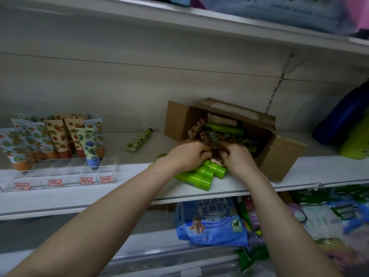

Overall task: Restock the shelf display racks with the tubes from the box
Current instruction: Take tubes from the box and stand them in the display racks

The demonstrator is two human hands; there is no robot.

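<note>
A brown cardboard box lies tipped on its side on the white shelf, its open mouth full of patterned and green tubes. My left hand and my right hand meet at the box mouth, both closed around a bunch of brown-patterned tubes. Below them a heap of green-capped tubes rests on the shelf. One loose green-patterned tube lies further back. At the left a clear acrylic display rack holds several upright tubes with fruit prints.
Blue and green bottles lean at the shelf's right end. The lower shelf holds blue refill pouches and other packets. Another white shelf board overhangs above with goods on it.
</note>
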